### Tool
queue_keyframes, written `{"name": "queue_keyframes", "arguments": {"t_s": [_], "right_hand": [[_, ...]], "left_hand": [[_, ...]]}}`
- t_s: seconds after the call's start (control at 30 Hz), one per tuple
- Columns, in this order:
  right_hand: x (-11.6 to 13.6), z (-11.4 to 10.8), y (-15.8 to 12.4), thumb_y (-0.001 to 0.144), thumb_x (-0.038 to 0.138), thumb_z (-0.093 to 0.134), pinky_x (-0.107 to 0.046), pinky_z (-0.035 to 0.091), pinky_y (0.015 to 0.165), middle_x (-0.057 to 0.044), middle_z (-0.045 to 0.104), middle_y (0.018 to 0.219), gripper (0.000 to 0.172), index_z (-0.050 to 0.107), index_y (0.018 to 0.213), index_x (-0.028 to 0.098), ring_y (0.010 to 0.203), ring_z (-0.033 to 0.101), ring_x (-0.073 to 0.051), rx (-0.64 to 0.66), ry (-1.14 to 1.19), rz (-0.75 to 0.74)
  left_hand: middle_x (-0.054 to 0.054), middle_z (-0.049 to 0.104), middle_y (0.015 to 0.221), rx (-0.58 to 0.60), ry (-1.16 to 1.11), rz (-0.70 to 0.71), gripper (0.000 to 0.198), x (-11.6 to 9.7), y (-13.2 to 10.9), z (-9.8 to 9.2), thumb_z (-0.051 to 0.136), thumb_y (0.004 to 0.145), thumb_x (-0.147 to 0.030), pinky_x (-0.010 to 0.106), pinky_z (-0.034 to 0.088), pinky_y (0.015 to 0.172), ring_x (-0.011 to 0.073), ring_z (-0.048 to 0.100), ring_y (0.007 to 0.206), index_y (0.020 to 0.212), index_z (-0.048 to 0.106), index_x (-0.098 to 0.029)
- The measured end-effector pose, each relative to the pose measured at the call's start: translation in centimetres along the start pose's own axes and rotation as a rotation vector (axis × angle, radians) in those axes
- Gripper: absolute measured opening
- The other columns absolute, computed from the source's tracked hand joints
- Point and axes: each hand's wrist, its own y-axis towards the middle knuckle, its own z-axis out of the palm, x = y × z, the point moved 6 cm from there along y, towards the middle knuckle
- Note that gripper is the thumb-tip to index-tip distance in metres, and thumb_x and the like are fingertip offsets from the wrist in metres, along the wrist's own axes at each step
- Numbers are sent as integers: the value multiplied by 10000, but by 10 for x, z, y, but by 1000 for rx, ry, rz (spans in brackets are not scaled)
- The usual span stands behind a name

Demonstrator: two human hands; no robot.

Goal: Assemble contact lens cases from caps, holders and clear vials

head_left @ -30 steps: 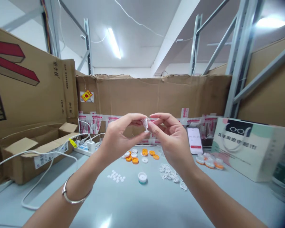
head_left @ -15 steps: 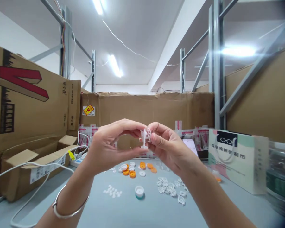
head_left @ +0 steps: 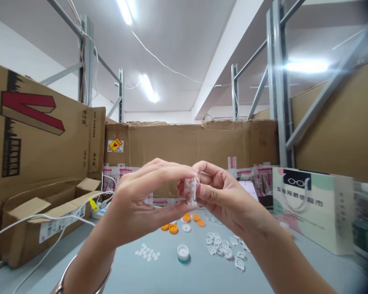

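Note:
Above the table, my left hand [head_left: 147, 192] and my right hand [head_left: 221, 190] meet at a small white plastic part [head_left: 190, 191]. My left thumb and fingers grip it from below and above. The right thumb and fingertips pinch its right side. Its far side is hidden by my fingers, and I cannot make out exactly what it is. Below on the table stands a round white cap with a teal base [head_left: 183, 253]. Small white discs [head_left: 147, 252] lie to its left, and a pile of white openwork parts [head_left: 223, 246] lies to its right.
Orange round parts [head_left: 173, 229] and a white ring [head_left: 186, 228] lie farther back. A paper bag [head_left: 306, 208] and a clear jar [head_left: 367, 220] stand at the right. White cables [head_left: 79, 218] and an opened carton [head_left: 52, 216] occupy the left. Cardboard [head_left: 187, 143] walls the back.
The white part has turned, so its open round frame no longer faces me. Both hands have come slightly lower and to the right in view, still gripping it.

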Motion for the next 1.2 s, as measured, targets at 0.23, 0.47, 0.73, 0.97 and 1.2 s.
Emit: {"name": "queue_keyframes", "arguments": {"t_s": [0.23,0.47,0.73,0.97,1.2], "right_hand": [[6,0,-2,740,177,678,-161,484,740,29,673,796,203,671,932,241,749,613,-55,-34,-62,-91],[4,-5,0,723,181,697,-199,510,742,17,701,846,183,680,893,248,796,635,-90,-71,-131,-97],[5,-5,-3,731,168,688,-219,529,728,14,704,813,148,690,858,242,780,651,-106,-59,-179,-129],[5,-5,-5,709,211,709,-256,547,699,12,710,787,141,691,844,246,756,664,-130,-86,-229,-125],[7,-7,-6,688,226,727,-288,562,704,8,715,805,138,696,820,248,777,671,-154,-125,-284,-130]], "left_hand": [[29,632,1035,-82,136,8,355,-3,0,-11,674,734,-150,289,525,784,164,599,924,1065,581,-237],[45,606,1087,-22,415,114,279,-14,-1,-5,616,785,-164,311,498,828,182,567,981,1054,571,-227],[31,632,1018,-36,459,137,262,-19,-2,-1,596,794,-147,304,495,781,177,582,927,1039,558,-232],[16,638,1008,-5,422,107,272,-20,-4,-2,590,798,-167,345,504,768,196,595,911,1050,563,-268],[11,642,1007,6,421,92,276,-21,-5,-3,576,806,-176,364,514,763,206,600,907,1059,568,-287]]}}
